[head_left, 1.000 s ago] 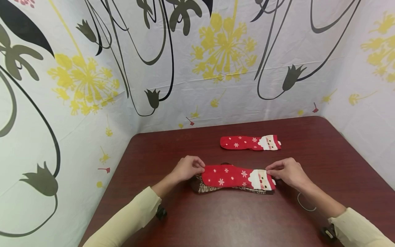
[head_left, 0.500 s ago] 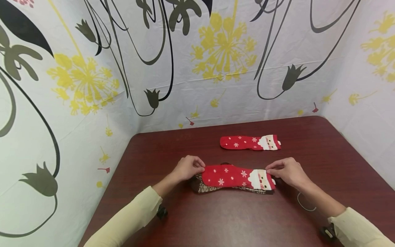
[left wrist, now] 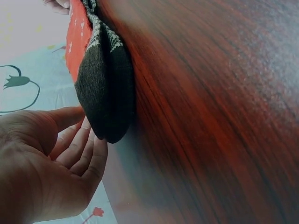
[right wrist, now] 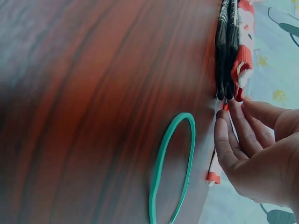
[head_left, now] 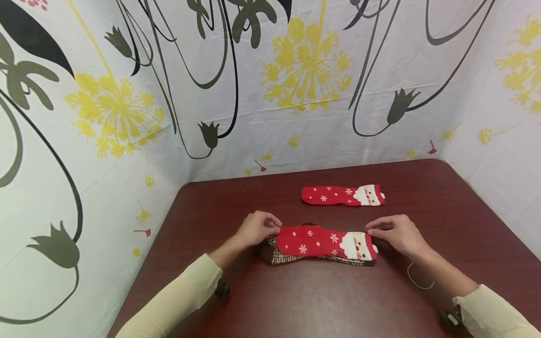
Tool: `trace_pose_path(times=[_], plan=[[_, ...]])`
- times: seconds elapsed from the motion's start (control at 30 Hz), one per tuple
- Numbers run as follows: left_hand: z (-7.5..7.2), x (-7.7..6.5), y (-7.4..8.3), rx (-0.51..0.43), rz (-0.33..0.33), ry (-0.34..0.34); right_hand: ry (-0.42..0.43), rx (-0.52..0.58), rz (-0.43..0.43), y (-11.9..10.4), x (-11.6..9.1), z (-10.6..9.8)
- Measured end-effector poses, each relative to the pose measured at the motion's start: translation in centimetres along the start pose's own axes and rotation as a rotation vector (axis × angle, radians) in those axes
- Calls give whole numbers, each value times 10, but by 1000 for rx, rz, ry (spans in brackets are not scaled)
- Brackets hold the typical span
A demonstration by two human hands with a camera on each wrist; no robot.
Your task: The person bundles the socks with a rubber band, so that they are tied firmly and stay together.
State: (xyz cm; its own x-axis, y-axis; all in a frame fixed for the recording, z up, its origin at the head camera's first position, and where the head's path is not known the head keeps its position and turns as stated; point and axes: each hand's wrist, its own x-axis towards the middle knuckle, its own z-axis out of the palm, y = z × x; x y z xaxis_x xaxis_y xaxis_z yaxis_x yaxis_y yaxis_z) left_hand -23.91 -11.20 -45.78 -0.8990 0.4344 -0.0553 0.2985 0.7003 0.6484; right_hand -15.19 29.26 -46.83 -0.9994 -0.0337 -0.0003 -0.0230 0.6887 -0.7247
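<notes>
Pinches upper red Santa sock at far corners, by toe in left hand and by cuff in right hand, likely to keep it flat and lined up over brown Greek-key socks. Lies on wood-grain table, nearer than second red Santa sock.

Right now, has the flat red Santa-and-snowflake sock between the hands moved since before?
No. That red sock lies as far from the back edge of the dark-red table as before.
</notes>
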Motion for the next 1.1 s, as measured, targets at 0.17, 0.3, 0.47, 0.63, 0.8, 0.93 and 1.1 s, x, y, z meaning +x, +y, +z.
trace_pose_path(times=[0.17,0.3,0.47,0.63,0.8,0.93,1.1], plan=[[-1,1,1,-14,-11,3,6,25,-3,2,1,-1],[0,3,0,-12,-16,10,8,33,-8,4,2,-4],[-2,8,3,-35,-4,22,10,33,-19,7,6,-11],[-5,19,3,-166,-19,17,14,32,-22,11,12,-19],[-10,31,4,-359,-91,0,47,23,-8,14,22,-26],[-12,43,7,-469,-153,-3,74,9,6,22,34,-33],[-10,58,13,-561,-200,-17,69,28,27,32,48,-41]])
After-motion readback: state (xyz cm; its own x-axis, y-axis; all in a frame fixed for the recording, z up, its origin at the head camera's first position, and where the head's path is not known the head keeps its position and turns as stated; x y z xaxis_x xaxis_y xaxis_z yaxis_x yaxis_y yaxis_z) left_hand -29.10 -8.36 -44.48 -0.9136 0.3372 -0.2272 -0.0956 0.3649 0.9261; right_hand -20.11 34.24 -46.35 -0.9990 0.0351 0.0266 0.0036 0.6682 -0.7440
